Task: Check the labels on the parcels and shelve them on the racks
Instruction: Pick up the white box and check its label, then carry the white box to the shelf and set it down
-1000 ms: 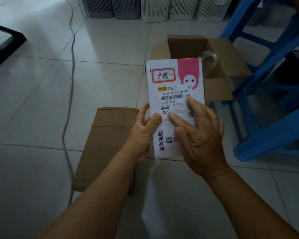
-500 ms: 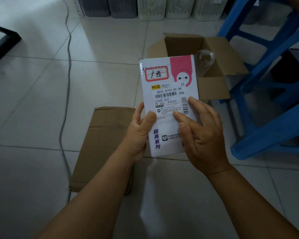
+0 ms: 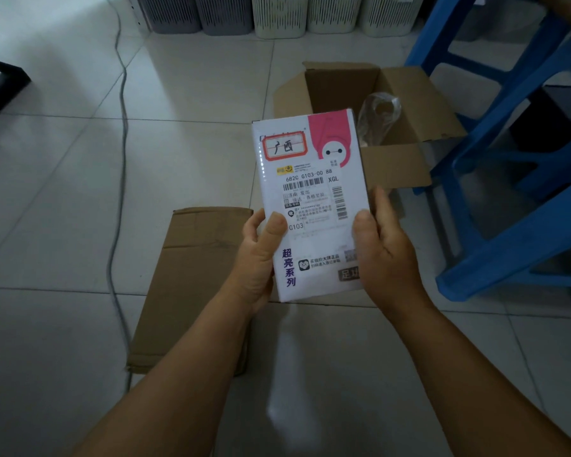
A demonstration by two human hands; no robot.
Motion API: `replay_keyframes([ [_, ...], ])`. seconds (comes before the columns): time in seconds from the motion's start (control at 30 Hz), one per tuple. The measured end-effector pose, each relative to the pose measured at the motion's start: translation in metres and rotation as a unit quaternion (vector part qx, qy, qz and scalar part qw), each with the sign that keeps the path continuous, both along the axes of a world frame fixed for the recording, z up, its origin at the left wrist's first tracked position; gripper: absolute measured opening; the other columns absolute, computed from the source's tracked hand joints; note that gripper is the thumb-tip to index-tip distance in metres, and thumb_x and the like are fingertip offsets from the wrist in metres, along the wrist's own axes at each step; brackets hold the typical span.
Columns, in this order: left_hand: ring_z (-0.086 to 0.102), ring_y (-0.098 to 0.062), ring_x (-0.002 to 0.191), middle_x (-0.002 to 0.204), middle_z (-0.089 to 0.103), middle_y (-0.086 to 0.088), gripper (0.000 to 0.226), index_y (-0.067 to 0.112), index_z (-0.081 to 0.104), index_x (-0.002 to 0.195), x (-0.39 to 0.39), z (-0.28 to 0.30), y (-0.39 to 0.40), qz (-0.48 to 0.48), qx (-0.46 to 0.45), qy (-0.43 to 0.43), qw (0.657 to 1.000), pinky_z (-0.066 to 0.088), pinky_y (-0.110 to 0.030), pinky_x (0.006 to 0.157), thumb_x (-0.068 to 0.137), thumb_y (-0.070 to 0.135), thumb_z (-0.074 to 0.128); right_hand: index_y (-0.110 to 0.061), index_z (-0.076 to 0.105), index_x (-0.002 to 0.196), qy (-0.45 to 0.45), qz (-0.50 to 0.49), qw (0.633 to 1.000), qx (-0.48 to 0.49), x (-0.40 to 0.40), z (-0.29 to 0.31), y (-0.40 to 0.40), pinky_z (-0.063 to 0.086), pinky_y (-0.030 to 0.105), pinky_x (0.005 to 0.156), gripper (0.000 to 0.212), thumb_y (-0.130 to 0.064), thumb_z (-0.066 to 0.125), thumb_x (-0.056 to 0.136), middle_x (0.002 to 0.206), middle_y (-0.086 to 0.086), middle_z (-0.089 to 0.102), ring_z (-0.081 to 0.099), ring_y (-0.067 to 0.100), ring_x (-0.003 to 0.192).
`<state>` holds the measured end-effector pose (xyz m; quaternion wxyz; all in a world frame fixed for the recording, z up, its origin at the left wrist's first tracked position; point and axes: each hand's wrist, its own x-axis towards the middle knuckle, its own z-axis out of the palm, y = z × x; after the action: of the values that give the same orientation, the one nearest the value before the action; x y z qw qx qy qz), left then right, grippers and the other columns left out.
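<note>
A flat white parcel with a pink corner, a red-framed handwritten sticker and a barcode shipping label is held upright in front of me, label facing me. My left hand grips its lower left edge, thumb on the front. My right hand grips its lower right edge, thumb on the front and fingers behind. The whole label shows between the two thumbs.
An open cardboard box with a clear plastic bag inside stands on the tiled floor behind the parcel. A flattened carton lies below my left hand. A blue rack stands at right, a grey cable runs at left, baskets line the far wall.
My right hand has slid off the label's face to the parcel's right edge, uncovering the label. The parcel has stayed held up in much the same place.
</note>
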<state>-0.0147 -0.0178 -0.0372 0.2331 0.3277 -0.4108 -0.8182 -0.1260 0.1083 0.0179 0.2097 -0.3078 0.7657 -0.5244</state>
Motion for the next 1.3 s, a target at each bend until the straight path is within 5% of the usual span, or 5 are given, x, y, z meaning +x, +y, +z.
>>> replay_keyframes([
  [0.37,0.066,-0.042,0.119,0.139,0.063,-0.020,0.132,0.014,0.031,0.151,0.008,0.036,0.017,-0.017,-0.009,-0.033,0.999,0.061,-0.051,0.088,0.043,0.054,0.095,-0.035,0.049,0.138,-0.100,-0.077,0.992,-0.024,0.005,0.020,0.009,0.048,0.007,0.062,0.041,-0.021,0.036,0.101,0.100,-0.027,0.062,0.062,-0.013,0.081],
  [0.53,0.065,-0.046,0.119,0.137,0.064,-0.022,0.099,0.009,0.033,0.152,0.017,0.082,0.028,-0.027,-0.024,-0.073,0.997,0.061,-0.054,0.088,0.069,0.039,0.077,-0.045,0.053,0.126,-0.147,-0.111,0.983,-0.012,0.019,0.061,0.022,0.053,0.016,0.067,0.036,-0.024,0.039,0.100,0.090,-0.026,0.067,0.065,-0.005,0.080],
  [0.77,0.078,-0.030,0.094,0.109,0.080,-0.008,0.092,0.009,0.033,0.148,0.022,0.203,0.058,-0.010,-0.006,-0.117,0.993,0.065,-0.048,0.078,0.072,0.033,0.077,-0.037,0.065,0.112,-0.152,-0.145,0.978,0.012,0.025,0.177,0.045,0.055,0.026,0.063,0.028,-0.026,0.043,0.098,0.092,-0.012,0.072,0.067,0.004,0.075],
  [1.03,0.071,-0.039,0.113,0.142,0.061,-0.016,0.122,0.028,0.032,0.153,0.017,0.366,0.094,-0.077,0.012,-0.117,0.990,0.054,-0.063,0.095,0.050,0.043,0.095,-0.041,0.064,0.102,-0.134,-0.176,0.975,-0.004,0.013,0.336,0.081,0.050,0.016,0.055,0.028,-0.020,0.046,0.098,0.082,-0.021,0.068,0.062,-0.006,0.066],
  [1.3,0.079,-0.014,0.078,0.130,0.067,-0.012,0.097,0.021,0.035,0.152,-0.024,0.519,0.112,-0.045,-0.018,-0.102,0.994,0.064,-0.035,0.069,0.068,0.029,0.083,-0.026,0.058,0.107,-0.096,-0.223,0.970,-0.028,-0.020,0.481,0.094,0.048,0.016,0.059,0.016,-0.019,0.047,0.097,0.086,-0.014,0.062,0.060,0.000,0.071],
])
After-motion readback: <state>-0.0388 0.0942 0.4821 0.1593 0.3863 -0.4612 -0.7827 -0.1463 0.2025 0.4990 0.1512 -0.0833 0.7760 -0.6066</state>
